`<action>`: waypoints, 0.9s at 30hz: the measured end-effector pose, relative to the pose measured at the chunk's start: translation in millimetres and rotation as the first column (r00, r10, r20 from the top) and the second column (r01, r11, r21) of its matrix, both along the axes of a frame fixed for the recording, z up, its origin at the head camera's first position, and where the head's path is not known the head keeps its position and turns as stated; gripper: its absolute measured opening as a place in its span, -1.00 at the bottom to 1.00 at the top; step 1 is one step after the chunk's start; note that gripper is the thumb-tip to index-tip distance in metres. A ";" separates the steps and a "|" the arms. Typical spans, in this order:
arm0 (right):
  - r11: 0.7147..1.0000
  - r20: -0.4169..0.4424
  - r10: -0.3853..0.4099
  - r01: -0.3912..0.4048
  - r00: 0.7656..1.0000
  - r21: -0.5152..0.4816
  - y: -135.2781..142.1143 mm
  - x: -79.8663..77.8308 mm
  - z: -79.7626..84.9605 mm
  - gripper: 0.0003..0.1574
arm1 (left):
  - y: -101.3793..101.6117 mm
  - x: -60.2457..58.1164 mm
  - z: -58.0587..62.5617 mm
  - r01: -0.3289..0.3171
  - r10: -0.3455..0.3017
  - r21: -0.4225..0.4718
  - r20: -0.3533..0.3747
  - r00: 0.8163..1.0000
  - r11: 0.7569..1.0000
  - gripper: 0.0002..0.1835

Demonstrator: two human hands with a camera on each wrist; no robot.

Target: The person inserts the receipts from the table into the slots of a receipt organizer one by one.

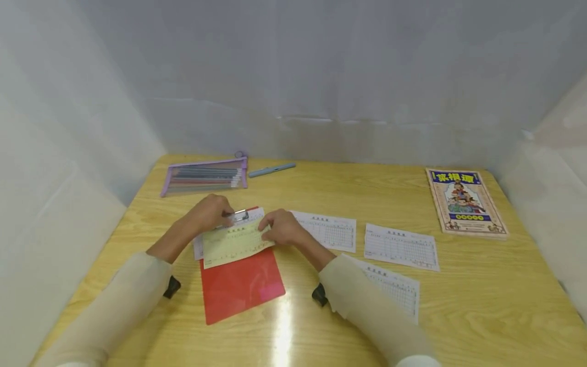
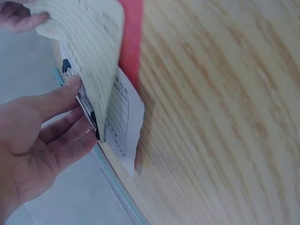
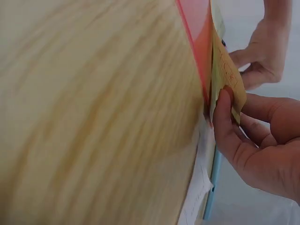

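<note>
A red clipboard (image 1: 243, 285) lies tilted on the table, with a yellow printed form (image 1: 236, 244) over its upper part. White printed paper (image 2: 126, 117) shows beneath the yellow form. At the clipboard's top, my left hand (image 1: 210, 213) pinches the metal clip (image 1: 240, 216) between thumb and fingers. My right hand (image 1: 282, 228) pinches the right edge of the yellow form, which bends up off the board in the left wrist view. Whether the clip's jaw bears on the yellow form cannot be told.
White printed forms lie to the right: one near my right hand (image 1: 327, 229), one farther right (image 1: 401, 246), one partly under my right sleeve (image 1: 390, 285). A purple-edged pencil pouch (image 1: 206, 176) and a blue pen (image 1: 272, 169) lie at the back; a book (image 1: 465, 203) is at the far right.
</note>
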State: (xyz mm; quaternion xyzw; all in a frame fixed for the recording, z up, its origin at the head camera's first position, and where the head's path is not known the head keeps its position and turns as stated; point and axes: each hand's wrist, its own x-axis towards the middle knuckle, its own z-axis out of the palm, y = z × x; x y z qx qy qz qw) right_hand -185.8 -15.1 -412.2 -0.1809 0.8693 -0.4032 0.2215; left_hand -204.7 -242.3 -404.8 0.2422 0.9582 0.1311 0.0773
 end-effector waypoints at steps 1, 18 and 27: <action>1.000 -0.014 -0.002 0.002 1.000 0.012 -2.8 0.1 -0.6 -0.75 | -0.2 -0.5 -0.1 0.012 -0.012 0.000 -0.007 1.000 1.000 -0.87; 0.996 -0.108 -0.002 0.012 0.994 0.091 -22.1 -0.8 -3.3 -0.68 | 2.2 -1.0 3.4 0.137 -0.137 -0.001 -0.045 0.990 0.991 -0.84; 0.996 -0.078 -0.030 0.037 0.996 0.085 -27.4 1.4 -1.7 -0.68 | 1.8 4.7 3.0 0.145 -0.145 -0.012 -0.034 0.989 0.989 -0.78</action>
